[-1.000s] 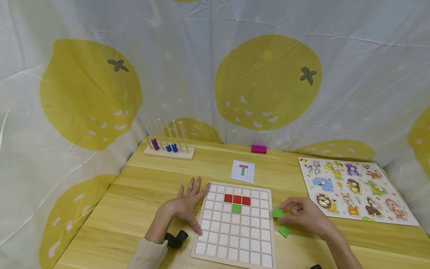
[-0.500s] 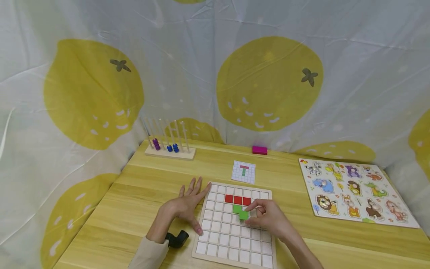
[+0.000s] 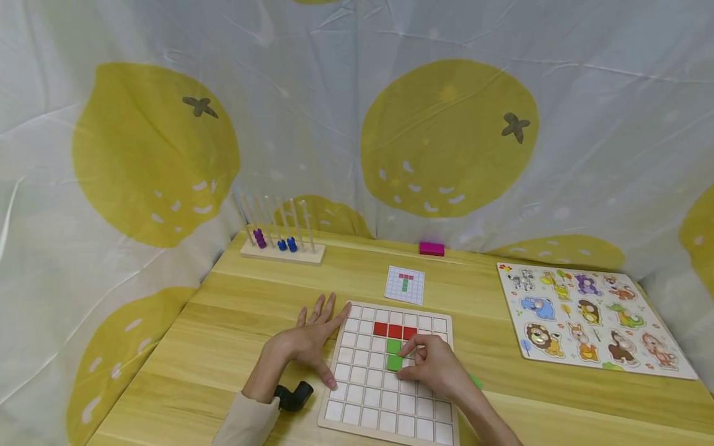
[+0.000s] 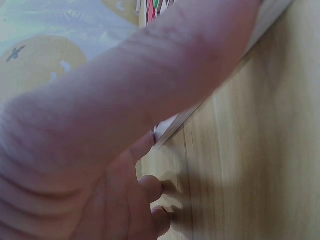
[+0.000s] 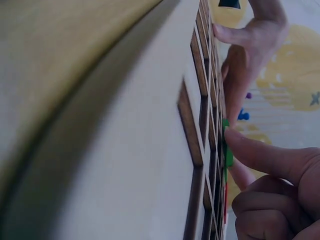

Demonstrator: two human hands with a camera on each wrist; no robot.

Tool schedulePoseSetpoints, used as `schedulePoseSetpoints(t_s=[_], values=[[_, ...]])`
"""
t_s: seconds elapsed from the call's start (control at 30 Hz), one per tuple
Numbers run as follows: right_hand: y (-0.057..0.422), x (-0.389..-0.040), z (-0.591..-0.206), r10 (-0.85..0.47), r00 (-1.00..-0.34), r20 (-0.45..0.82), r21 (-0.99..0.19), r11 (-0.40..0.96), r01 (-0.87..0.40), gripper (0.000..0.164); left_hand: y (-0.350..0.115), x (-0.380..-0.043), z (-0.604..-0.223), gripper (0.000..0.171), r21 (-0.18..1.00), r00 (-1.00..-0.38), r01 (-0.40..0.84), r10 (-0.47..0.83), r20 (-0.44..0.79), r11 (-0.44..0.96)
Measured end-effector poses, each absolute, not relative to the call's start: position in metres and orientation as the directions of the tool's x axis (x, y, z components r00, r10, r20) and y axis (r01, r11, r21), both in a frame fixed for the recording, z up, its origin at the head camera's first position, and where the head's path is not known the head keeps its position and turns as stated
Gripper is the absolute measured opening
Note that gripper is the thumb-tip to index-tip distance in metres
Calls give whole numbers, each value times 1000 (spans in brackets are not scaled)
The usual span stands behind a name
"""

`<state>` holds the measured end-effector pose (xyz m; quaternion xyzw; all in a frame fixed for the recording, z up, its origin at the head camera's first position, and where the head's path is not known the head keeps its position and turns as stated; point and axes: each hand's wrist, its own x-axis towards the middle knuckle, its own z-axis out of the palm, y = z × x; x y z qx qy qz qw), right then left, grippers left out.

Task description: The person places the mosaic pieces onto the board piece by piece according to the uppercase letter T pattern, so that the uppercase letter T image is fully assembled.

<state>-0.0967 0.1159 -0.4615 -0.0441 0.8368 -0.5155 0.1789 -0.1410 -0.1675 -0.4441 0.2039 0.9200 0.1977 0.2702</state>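
Note:
A wooden grid board point(image 3: 370, 394) with white cells lies in front of me. Three red tiles point(image 3: 395, 331) form a row near its top, and a green tile point(image 3: 393, 346) sits under the middle one. Just below that, my right hand point(image 3: 434, 367) pinches another square green tile point(image 3: 393, 363) by thumb and index finger, over the board; the right wrist view shows the thumb on it. My left hand point(image 3: 304, 344) rests with spread fingers along the board's left edge. Partly hidden by the right wrist, a loose green tile point(image 3: 476, 381) lies on the table.
Behind the board lies a card point(image 3: 404, 285) printed with a red and green T. A pegged bead rack point(image 3: 283, 253) stands at the back left, a magenta block point(image 3: 432, 249) at the back. An animal puzzle board point(image 3: 594, 319) lies on the right.
My right hand has carried the green tile left from beside the board to the cell under the first green tile. The left hand has stayed on the board's edge.

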Motion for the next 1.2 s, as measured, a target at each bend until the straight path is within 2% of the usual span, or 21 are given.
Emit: schedulePoseSetpoints(t_s=[0.53,0.73,1.2], values=[[111,-97,-462,-211,-958,-195,-849,526,57,25,-167,-140,-441,148,471,-770,274,484,-415,838],[117,-99,-465,-215,-954,-210,-862,501,77,19,-167,-142,-443,148,475,-770,267,482,-419,839],[117,-101,-469,-260,-938,-228,-878,472,83,18,-167,-142,-444,149,482,-770,254,477,-424,838]])
